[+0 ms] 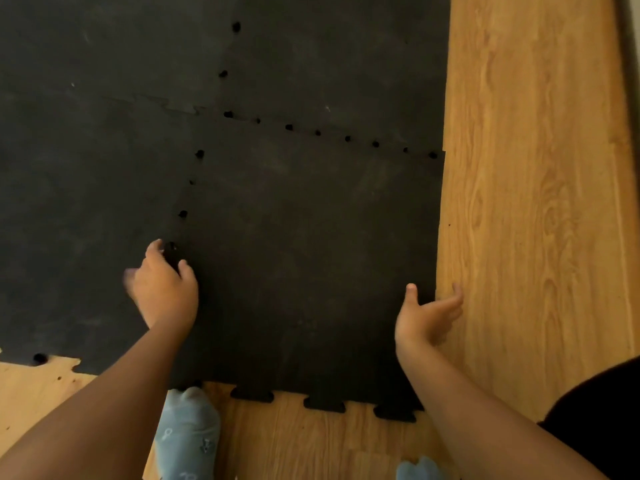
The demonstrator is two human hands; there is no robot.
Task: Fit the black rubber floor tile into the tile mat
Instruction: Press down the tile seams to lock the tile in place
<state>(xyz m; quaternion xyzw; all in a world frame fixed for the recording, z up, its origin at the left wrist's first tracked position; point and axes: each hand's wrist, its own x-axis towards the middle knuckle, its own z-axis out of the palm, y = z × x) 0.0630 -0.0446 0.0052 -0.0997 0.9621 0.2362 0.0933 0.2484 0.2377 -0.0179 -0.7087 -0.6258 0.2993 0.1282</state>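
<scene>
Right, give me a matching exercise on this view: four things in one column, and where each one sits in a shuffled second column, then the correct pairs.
Column one:
1. left hand
2. right hand
3. black rubber floor tile
4. grey sock

Column two:
A. on the wood floor just below the tile's near left corner
B. at the tile's right edge, palm turned up
C. on the tile's left seam, where it meets the mat
D. near right corner of the tile mat, tabs jutting toward the person

Pairs: 1-C, 2-B, 3-D, 4-A
</scene>
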